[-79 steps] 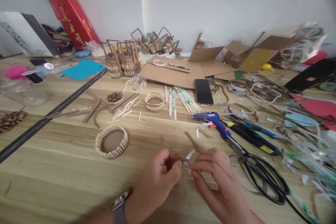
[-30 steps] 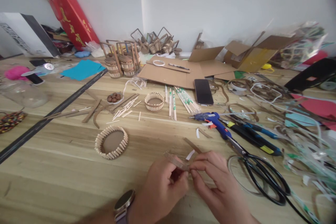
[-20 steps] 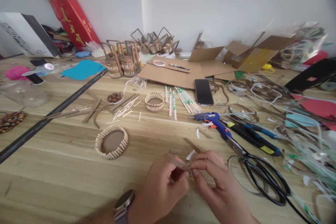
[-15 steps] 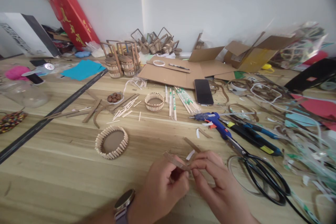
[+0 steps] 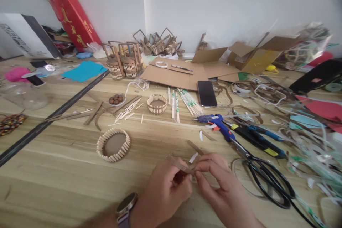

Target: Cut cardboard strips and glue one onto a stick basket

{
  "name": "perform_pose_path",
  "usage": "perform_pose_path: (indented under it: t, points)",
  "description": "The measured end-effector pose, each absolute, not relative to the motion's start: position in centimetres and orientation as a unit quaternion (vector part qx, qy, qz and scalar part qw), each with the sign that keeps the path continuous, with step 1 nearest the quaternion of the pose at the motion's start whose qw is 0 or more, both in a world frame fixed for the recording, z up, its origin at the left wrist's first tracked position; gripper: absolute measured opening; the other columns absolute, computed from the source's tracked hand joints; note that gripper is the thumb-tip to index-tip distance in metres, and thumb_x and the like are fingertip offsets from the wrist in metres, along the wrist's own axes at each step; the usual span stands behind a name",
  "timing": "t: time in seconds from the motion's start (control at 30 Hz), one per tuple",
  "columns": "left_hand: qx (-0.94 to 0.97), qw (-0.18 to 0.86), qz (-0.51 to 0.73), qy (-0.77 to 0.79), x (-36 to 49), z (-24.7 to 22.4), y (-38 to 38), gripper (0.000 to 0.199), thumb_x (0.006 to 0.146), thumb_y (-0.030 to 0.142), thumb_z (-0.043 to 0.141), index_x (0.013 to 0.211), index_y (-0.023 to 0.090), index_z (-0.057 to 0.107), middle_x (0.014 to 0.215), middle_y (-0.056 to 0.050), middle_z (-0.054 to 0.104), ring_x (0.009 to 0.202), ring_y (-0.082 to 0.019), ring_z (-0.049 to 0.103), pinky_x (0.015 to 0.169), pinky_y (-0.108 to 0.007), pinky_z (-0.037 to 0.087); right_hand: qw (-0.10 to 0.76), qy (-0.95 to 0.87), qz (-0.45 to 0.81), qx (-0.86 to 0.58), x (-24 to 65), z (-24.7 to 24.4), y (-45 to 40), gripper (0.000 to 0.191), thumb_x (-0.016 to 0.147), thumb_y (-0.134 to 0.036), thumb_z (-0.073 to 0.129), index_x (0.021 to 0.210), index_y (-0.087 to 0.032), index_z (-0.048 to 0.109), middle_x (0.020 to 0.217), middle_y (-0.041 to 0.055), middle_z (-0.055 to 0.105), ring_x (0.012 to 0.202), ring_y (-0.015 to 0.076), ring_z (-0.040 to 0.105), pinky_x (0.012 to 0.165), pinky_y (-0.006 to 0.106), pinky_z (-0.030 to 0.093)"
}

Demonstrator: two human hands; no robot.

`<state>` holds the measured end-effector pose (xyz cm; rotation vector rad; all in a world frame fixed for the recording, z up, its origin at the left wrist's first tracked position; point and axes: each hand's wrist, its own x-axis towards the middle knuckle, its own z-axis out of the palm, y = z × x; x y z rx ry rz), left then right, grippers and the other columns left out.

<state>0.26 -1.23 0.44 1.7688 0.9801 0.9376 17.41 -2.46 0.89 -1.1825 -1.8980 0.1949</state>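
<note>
Low in the middle of the view, my left hand [image 5: 171, 187] pinches a thin brown strip [image 5: 179, 165] between thumb and forefinger. My right hand [image 5: 217, 181] meets it from the right, its thumb and fingertips closed on the strip's near end. Just beyond the fingers lie another brown strip [image 5: 195, 147] and a small white paper scrap [image 5: 193, 157]. Black-handled scissors [image 5: 269, 174] rest to the right of my right hand. A round tray with a wall of short sticks [image 5: 113, 145] sits to the left, beyond my left hand.
A blue glue gun [image 5: 217, 121] and a black-and-yellow tool [image 5: 259, 142] lie at right among tangled strips. Further back are a small stick-walled ring [image 5: 157, 104], a phone [image 5: 207, 93], loose sticks [image 5: 129, 108], flat cardboard [image 5: 176, 74] and little lidded baskets [image 5: 115, 67].
Hardly anything differs. My right fingertips have shifted very slightly at the strip's end; my left hand keeps its pinch.
</note>
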Motion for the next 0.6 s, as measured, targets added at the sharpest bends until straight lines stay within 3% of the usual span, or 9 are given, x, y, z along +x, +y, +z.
perform_pose_path:
  t: [0.33, 0.6]
  points:
    - [0.709, 0.422, 0.398, 0.402, 0.1, 0.6, -1.3, 0.010, 0.084, 0.015, 0.051, 0.078, 0.020, 0.058, 0.070, 0.002, 0.060, 0.065, -0.011, 0.055, 0.062, -0.018, 0.042, 0.419, -0.747, 0.074, -0.511, 18.1, 0.3, -1.8, 0.016, 0.090, -0.019, 0.054, 0.076, -0.026, 0.057, 0.073, -0.0041, 0.064, 0.072, 0.0149, 0.061, 0.068, 0.028, 0.043]
    - [0.692, 0.446, 0.417, 0.385, 0.0, 0.8, -1.6, 0.010, 0.083, 0.015, 0.050, 0.077, 0.020, 0.057, 0.067, 0.002, 0.060, 0.062, -0.011, 0.057, 0.060, -0.018, 0.044, 0.426, -0.697, 0.093, -0.569, 19.2, 0.6, -0.7, 0.020, 0.089, -0.027, 0.052, 0.070, -0.025, 0.058, 0.066, -0.0018, 0.063, 0.063, 0.0165, 0.059, 0.061, 0.027, 0.043]
